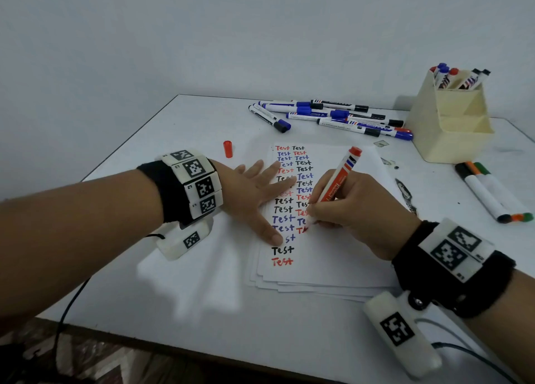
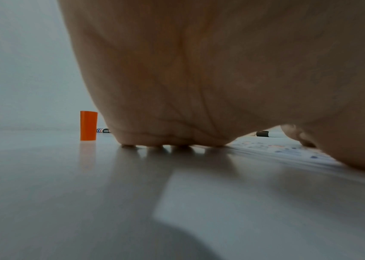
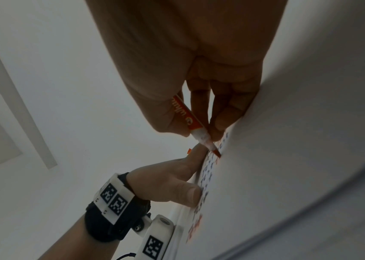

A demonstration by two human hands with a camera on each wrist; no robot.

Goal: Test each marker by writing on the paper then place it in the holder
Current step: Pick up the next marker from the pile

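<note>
Paper point(image 1: 341, 250) is serving as the landmark: a thin stack lying on the white table point(image 1: 179, 305), covered in two columns of the word Test. Fingers of the right hand point(image 1: 351, 209) are pinching a red marker point(image 1: 338, 178), whose tip is touching the sheet partway down the second column. The left hand point(image 1: 254, 192) is lying flat with spread fingers on the paper's left edge, holding nothing. Left of the paper, a red cap point(image 1: 227, 149) is standing upright. Beyond the paper's far edge, untested markers point(image 1: 333, 117) are lying in a loose pile; to the right of that pile, the cream holder point(image 1: 451, 123) is already carrying several. The wrist view is dim, so the stroke seems barely begun. If the flat hand is lifting too soon, the top sheet may be sliding and smearing wet ink; reaching leftwards may be toppling the cap.
</note>
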